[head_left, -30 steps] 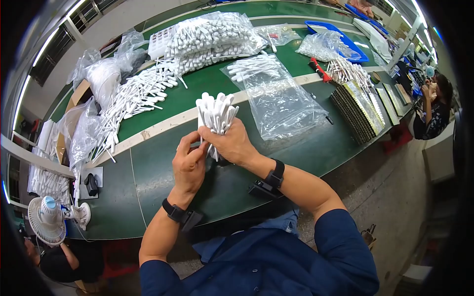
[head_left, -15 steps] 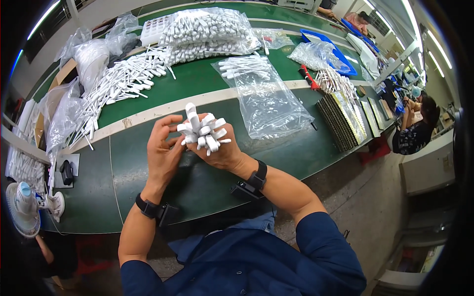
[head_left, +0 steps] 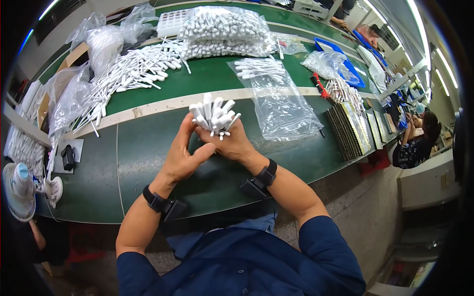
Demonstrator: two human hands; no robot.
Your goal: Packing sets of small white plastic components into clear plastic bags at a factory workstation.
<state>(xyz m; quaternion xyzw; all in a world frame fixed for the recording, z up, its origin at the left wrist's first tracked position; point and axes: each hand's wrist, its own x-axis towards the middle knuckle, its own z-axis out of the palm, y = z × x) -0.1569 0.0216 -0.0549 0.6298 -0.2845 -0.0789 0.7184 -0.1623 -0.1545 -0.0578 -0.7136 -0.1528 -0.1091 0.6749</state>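
A bundle of white plastic sticks with wide rounded ends stands up from my right hand, whose fingers are wrapped around it. My left hand cups the bundle's left side. Its thumb is stretched away from the fingers, and the fingertips are partly hidden behind the sticks. Beyond my hands, a clear plastic bag lies flat with more white sticks at its far end. To the far left is a loose heap of the same sticks.
Behind the heap stand stacked full bags of sticks. At right are a dark ridged block, red-handled pliers and a blue tray. A white fan sits at the left edge. A co-worker sits at far right.
My left hand has turned, its thumb now spread lower and its fingers against the bundle. The bundle has tipped more upright, its wide ends fanned away from me. The view has shifted slightly.
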